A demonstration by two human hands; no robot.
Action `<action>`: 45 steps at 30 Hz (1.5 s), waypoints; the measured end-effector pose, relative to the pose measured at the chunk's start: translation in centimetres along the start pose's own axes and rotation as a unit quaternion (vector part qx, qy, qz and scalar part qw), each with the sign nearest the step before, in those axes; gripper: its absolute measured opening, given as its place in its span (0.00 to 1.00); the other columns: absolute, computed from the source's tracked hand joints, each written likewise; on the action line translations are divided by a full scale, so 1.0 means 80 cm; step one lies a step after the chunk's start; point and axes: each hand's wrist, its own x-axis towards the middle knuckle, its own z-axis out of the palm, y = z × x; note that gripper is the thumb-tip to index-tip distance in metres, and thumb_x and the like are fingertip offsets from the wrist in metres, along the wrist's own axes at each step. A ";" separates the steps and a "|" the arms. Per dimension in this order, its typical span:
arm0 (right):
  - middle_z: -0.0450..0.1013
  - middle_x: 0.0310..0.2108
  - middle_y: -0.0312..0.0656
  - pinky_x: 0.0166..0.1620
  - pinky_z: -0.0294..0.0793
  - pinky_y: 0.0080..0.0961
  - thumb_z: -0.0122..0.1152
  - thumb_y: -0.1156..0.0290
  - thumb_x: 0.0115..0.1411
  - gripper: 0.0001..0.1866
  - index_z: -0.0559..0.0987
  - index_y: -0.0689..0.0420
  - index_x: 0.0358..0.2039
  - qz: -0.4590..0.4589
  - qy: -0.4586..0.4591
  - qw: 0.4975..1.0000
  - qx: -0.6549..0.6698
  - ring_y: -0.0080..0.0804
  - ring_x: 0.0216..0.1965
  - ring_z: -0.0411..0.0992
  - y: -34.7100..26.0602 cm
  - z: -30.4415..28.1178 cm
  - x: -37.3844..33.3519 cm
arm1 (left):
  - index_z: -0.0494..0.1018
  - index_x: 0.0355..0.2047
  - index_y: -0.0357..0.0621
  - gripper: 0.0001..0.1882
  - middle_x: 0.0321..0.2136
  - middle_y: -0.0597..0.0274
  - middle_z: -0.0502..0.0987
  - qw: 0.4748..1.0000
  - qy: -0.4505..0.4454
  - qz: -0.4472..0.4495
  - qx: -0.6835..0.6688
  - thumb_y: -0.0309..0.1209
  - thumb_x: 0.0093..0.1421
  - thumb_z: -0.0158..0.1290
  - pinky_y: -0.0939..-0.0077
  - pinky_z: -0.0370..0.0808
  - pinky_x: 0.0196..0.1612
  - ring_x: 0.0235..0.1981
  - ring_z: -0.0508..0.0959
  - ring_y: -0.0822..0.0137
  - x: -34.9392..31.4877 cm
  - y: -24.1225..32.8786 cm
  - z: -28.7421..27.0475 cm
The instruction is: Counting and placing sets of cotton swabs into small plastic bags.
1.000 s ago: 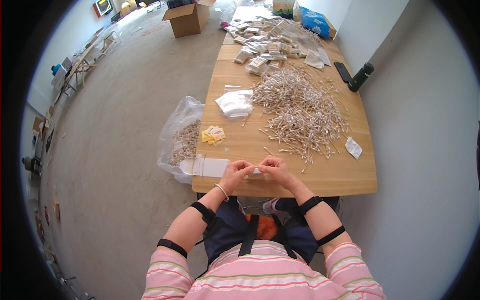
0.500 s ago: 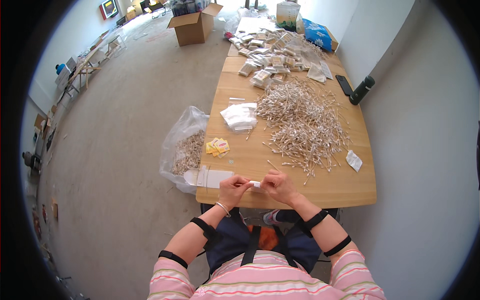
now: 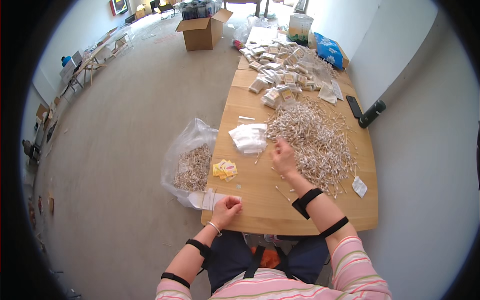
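My left hand point(image 3: 227, 211) rests at the near table edge with its fingers curled together, beside a white card strip point(image 3: 212, 201) with thin bands around it. Whatever the curled fingers may hold is hidden. My right hand point(image 3: 284, 159) is slightly blurred at the left edge of a big heap of cotton swabs point(image 3: 320, 142); its fingertips point into the heap and their grip is unclear. Left of that hand lies a stack of clear plastic bags point(image 3: 248, 138). Yellow printed cards point(image 3: 225, 169) lie nearer me. A loose cotton swab point(image 3: 282, 193) sits between my hands.
Many wrapped packets point(image 3: 280, 65) cover the table's far part. A phone point(image 3: 354, 106), a dark green bottle point(image 3: 372, 114) and a crumpled white wrapper point(image 3: 359, 187) lie along the right side. A clear sack of swabs point(image 3: 192, 167) stands left of the table; a cardboard box point(image 3: 202, 34) is beyond.
My hands have parted: the right moved forward to the swab heap, the left stayed near the table edge. The small white item between them is no longer there. The view has tilted slightly.
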 end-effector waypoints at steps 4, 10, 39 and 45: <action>0.72 0.47 0.45 0.55 0.63 0.37 0.64 0.67 0.49 0.27 0.72 0.59 0.50 -0.179 -0.057 0.954 -0.233 0.42 0.54 0.64 -0.010 0.051 -0.005 | 0.70 0.34 0.36 0.06 0.29 0.62 0.76 1.000 -0.001 -0.015 -0.017 0.20 0.57 0.54 0.80 0.79 0.35 0.31 0.79 0.73 0.003 0.000 -0.001; 0.73 0.44 0.39 0.52 0.65 0.32 0.56 0.69 0.51 0.11 0.78 0.54 0.35 -0.242 -0.048 0.904 -0.348 0.37 0.54 0.64 0.002 0.072 0.001 | 0.69 0.34 0.36 0.05 0.29 0.62 0.76 1.000 0.002 -0.013 -0.008 0.19 0.57 0.54 0.79 0.80 0.34 0.31 0.79 0.71 0.004 0.005 0.006; 0.74 0.25 0.48 0.33 0.73 0.31 0.62 0.73 0.46 0.05 0.79 0.61 0.23 0.116 -0.075 0.983 0.123 0.39 0.28 0.74 -0.067 0.004 -0.188 | 0.71 0.41 0.32 0.11 0.35 0.56 0.77 0.995 0.017 0.044 -0.089 0.27 0.61 0.52 0.76 0.80 0.41 0.35 0.79 0.69 -0.021 0.048 0.086; 0.76 0.22 0.44 0.29 0.73 0.23 0.66 0.70 0.48 0.09 0.79 0.63 0.24 0.150 -0.115 0.957 0.221 0.25 0.24 0.74 -0.068 0.003 -0.189 | 0.72 0.42 0.30 0.13 0.35 0.54 0.78 0.994 0.008 0.047 -0.099 0.29 0.63 0.51 0.75 0.80 0.40 0.34 0.79 0.68 -0.029 0.046 0.069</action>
